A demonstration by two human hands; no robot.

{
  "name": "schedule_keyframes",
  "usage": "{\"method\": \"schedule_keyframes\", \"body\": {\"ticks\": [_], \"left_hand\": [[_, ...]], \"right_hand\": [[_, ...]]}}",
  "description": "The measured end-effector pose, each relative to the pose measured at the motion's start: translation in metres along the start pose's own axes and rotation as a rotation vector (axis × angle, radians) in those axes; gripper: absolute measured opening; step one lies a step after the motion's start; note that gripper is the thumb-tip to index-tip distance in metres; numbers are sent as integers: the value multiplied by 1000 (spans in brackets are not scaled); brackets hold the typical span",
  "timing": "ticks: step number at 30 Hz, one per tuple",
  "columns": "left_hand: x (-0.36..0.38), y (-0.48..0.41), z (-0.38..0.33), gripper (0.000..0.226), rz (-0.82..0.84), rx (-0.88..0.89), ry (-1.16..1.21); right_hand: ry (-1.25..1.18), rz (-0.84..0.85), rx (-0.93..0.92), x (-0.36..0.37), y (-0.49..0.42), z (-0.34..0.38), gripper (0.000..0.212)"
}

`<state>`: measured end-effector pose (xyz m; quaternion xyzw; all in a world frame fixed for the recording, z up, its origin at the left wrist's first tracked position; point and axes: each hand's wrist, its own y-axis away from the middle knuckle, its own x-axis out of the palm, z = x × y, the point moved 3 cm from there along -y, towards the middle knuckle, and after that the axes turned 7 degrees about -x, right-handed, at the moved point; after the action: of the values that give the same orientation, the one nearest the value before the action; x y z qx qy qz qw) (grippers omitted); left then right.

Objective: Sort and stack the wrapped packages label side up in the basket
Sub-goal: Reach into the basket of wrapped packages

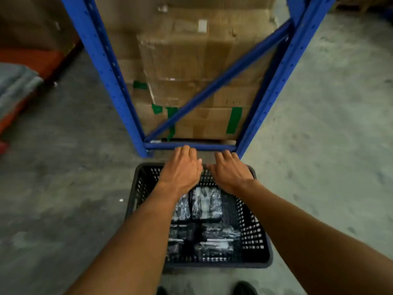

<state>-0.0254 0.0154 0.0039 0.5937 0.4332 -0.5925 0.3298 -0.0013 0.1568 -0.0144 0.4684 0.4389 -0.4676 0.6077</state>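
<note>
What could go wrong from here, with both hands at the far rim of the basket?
1. The left hand and right hand reach over the far rim of the black basket, close to the blue rack crossbar; knuckles may strike it.
2. If the basket gets pulled or tipped, the wrapped packages may slide out of order.
3. Glare on the wrap hides labels, so a package lying face down may go unnoticed.

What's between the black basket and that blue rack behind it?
In the head view, only a narrow strip of bare concrete floor separates the basket from the blue rack; both hands, left hand and right hand, reach over it.
</note>
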Motion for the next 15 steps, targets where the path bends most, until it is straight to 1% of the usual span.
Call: {"method": "schedule_keyframes", "body": {"ticks": [2,3,6,9,11,13,15], "left_hand": [[52,12,-2,37,44,9,-3],[83,17,0,37,39,26,-11],[164,31,2,41,124,2,-35],[236,30,3,44,158,-15,-33],[272,27,-1,42,185,-60,11],[298,24,-5,39,201,-132,73],[316,23,-8,33,219,-248,158]], "right_hand": [[1,22,-31,51,0,-6,48],[-4,24,-44,80,-2,-11,46],[-54,73,47,156,-4,-31,50],[-38,88,56,219,-16,-51,53],[-33,109,74,252,-26,-64,54],[-50,83,115,277,-35,-75,55],[-70,60,155,295,-40,-81,55]]}}
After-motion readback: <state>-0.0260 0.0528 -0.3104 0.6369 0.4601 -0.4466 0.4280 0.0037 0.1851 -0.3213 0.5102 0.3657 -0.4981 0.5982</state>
